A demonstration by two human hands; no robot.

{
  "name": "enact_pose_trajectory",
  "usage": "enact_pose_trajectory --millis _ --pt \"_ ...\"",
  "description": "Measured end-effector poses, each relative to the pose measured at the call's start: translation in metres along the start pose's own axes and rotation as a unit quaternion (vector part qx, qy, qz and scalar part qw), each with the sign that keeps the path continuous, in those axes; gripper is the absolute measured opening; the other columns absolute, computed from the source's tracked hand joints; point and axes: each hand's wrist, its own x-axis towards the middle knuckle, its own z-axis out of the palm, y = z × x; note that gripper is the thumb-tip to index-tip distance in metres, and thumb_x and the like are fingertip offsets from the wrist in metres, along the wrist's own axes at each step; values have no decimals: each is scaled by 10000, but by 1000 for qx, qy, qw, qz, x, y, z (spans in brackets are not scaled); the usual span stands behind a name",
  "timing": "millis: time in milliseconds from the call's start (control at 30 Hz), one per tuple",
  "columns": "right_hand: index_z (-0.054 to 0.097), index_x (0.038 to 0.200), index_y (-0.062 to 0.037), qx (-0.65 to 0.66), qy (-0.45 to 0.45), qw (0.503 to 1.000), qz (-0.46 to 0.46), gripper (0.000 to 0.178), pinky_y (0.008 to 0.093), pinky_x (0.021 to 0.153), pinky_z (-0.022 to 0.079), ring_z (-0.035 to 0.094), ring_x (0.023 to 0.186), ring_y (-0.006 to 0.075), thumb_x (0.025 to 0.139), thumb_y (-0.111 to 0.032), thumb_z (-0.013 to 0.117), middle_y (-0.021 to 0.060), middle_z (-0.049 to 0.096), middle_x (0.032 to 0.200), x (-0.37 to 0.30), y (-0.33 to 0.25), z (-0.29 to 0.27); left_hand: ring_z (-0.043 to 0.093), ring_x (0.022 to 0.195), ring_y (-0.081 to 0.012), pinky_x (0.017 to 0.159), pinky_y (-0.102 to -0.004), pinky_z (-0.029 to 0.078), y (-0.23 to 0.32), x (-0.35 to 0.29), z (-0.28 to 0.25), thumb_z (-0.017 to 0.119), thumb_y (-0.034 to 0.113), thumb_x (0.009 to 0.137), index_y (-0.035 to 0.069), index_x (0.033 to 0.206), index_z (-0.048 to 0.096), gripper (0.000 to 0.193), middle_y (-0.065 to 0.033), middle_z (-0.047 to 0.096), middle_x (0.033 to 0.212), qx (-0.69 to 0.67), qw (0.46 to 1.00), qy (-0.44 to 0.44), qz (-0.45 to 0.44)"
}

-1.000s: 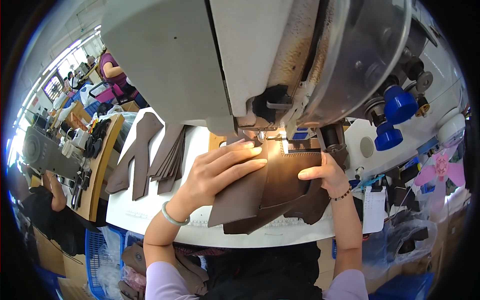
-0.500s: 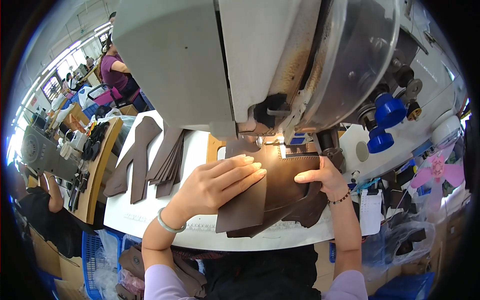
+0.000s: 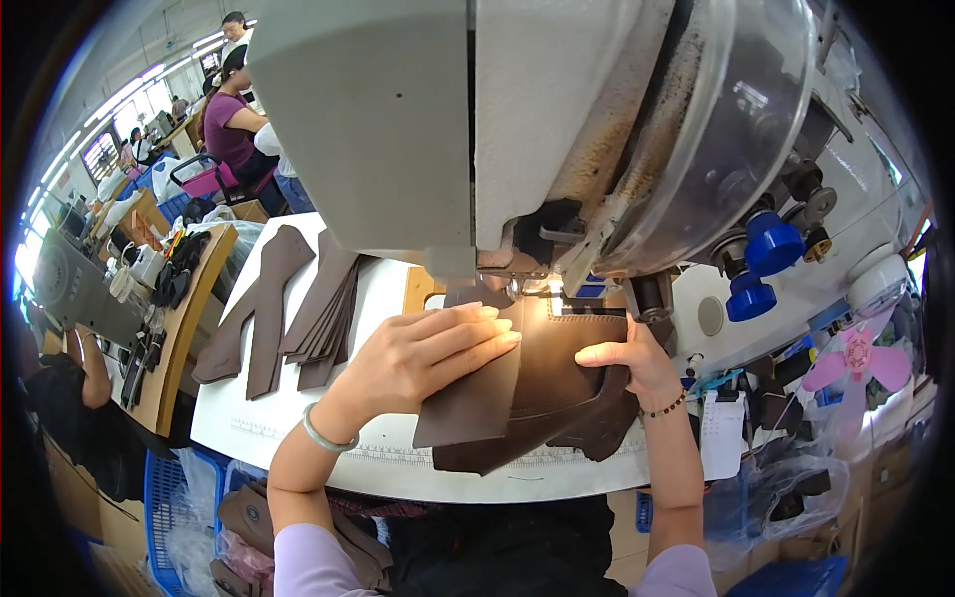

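A brown leather piece (image 3: 542, 383) lies on the white work table (image 3: 298, 428) under the head of a large grey sewing machine (image 3: 517, 129). My left hand (image 3: 423, 358) lies flat on its left part, fingers pointing right toward the lit needle area (image 3: 542, 294). My right hand (image 3: 632, 363) presses the piece's right side, fingers pointing left along a stitched line. A bangle is on my left wrist and a bead bracelet on my right.
Cut brown leather pieces (image 3: 298, 308) lie stacked on the table's left. Blue knobs (image 3: 761, 264) stick out of the machine at right. A pink fan (image 3: 856, 363) stands far right. Other people (image 3: 234, 124) sit at benches at the back left; a blue crate (image 3: 164, 497) is below.
My head has leaned closer to the machine, so it fills more of the view. Both hands stay pressed on the leather piece, which has shifted slightly under the needle.
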Motion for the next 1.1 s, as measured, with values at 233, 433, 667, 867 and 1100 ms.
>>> enact_pose_trajectory --millis 233,433,667,867,1100 --pt "537 1146 26 16 46 999 12 505 263 828 494 620 928 129 691 -32 747 86 648 1014 -1 5 -6 615 1030 -242 772 -311 553 4 -1 7 566 115 705 36 1137 626 444 -70 609 1027 26 1000 5 -8" --pt "485 1231 41 188 -70 979 -42 609 313 897 485 601 1030 175 697 -61 761 112 607 1146 -23 44 -17 650 956 -274 796 -361 556 4 -4 12 598 105 716 20 1147 613 440 -118 636 1010 -2 997 75 -21" --pt "406 1358 -68 412 -114 899 -93 677 424 1072 333 459 1246 249 773 -159 735 82 497 1333 -59 101 25 629 1022 -315 879 -394 540 9 -2 5 559 125 758 25 1086 644 353 -155 639 1043 -4 999 44 13" --pt "446 1271 -7 258 67 961 -75 526 399 945 472 565 1112 248 774 69 598 116 564 1212 -57 74 62 630 1012 -254 897 -365 537 18 -3 -4 557 125 745 8 1080 655 368 -109 635 1057 20 1000 1 9" --pt "543 1152 -18 295 58 950 -82 379 338 853 515 619 957 173 791 72 619 79 623 1062 -56 68 64 620 1022 -230 927 -351 525 20 -2 -3 572 119 722 -6 1087 652 394 -83 630 1059 59 997 -26 33"
